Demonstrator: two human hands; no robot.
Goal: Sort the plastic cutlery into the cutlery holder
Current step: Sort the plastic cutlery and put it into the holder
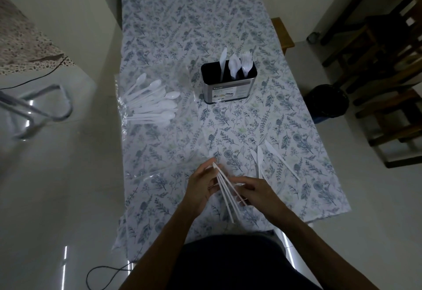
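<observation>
White plastic knives, fanned, were pinched by the left hand and right hand, fingers curled around them, at six o'clock from the metal cutlery holder; loose spoons lay at nine.

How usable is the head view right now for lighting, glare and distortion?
Head view: dim overall, but the white knives in both hands and the cutlery holder read clearly; glare streaks on the floor; wide-angle bending at the edges.
</observation>
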